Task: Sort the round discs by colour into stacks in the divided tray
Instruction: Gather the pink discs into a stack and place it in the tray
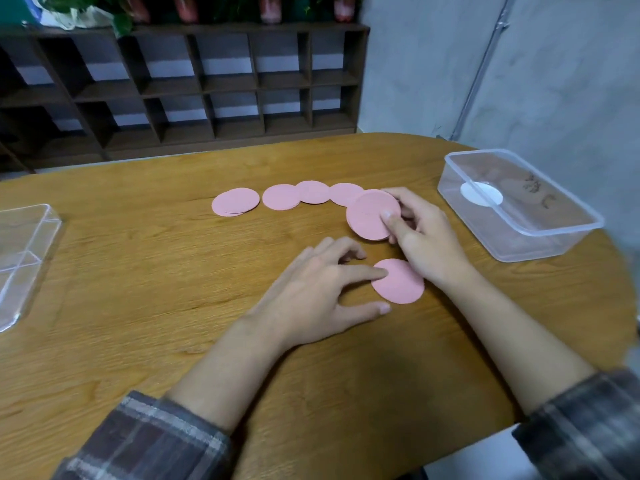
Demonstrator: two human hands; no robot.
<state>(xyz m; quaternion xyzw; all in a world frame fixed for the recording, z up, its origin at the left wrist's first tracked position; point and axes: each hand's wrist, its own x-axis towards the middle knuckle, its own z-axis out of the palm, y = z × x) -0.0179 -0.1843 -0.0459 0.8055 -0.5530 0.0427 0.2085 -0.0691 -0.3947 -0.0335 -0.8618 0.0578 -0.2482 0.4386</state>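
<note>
Centrally, two bare hands work over a wooden desk (138, 271). The right hand (420, 233) holds a small stack of pink discs (370, 214) tilted up off the desk, thumb pressed on the top face and fingers curled behind; its grip is closed on that stack. The left hand (322, 289) lies spread and low, its grip wide, with the index fingertip touching the edge of a single pink disc (401, 284) that lies flat on the desk just below the right wrist. The thumb rests on the desk beside that disc.

Beyond the hands, four more spots of pink discs (277, 197) lie in a curved row, some overlapping their neighbours; the rightmost one is partly hidden behind the held stack. The leftmost spot looks like several discs slightly fanned.

At the left edge sits the clear divided tray (20, 258), only partly in view, well apart from the discs. At the right stands a clear plastic box (519, 230) with a white disc (481, 194) lying inside on its floor.

Both forearms wear plaid sleeves (145, 441) pushed back. The desk has a rounded far edge. Behind it stands a dark wooden cubby shelf (207, 88) with plants (121, 15) on top, against a pale grey wall (554, 64) with a thin pipe (481, 67) running down it.
</note>
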